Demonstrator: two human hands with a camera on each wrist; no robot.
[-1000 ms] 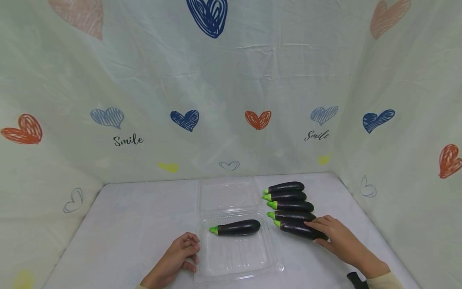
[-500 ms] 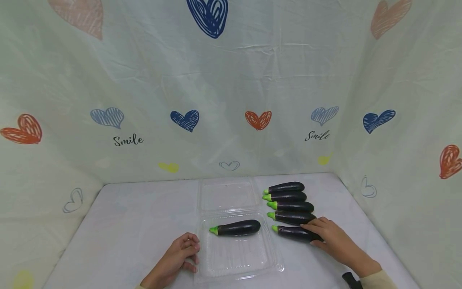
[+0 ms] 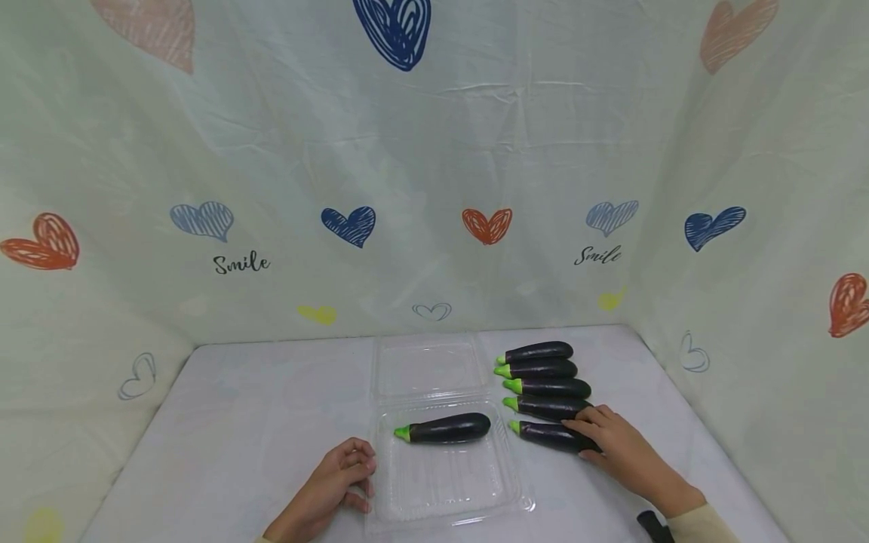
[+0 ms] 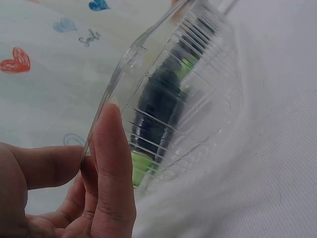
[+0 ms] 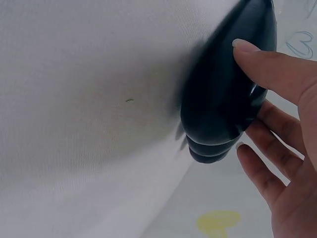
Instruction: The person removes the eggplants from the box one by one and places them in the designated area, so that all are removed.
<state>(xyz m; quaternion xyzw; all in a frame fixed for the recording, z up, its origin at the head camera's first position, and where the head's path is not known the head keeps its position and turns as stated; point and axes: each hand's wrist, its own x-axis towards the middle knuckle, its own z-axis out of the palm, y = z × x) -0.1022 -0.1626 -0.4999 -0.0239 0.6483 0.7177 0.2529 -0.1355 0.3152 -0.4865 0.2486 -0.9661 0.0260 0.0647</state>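
A clear plastic clamshell container (image 3: 441, 490) lies with its lid folded back, and one eggplant (image 3: 451, 427) rests in its base, green stem to the left. My left hand (image 3: 342, 475) pinches the container's left rim between thumb and fingers, as the left wrist view shows. To the right of the container, my right hand (image 3: 621, 452) grips the blunt end of the nearest eggplant (image 3: 550, 435), thumb on one side and fingers on the other. In the right wrist view this dark eggplant (image 5: 228, 84) hides most of the others behind it.
Several more eggplants (image 3: 546, 388) lie in a row beyond the held one, stems to the left. The open lid (image 3: 428, 367) spreads behind the base. A white cloth covers the table (image 3: 258, 407), with a heart-printed curtain (image 3: 407, 166) around it. A black strap (image 3: 653, 526) shows near the right wrist.
My right hand has drawn the nearest eggplant away from the row and slightly left, leaving a gap behind its stem end. The left hand stays on the container rim.
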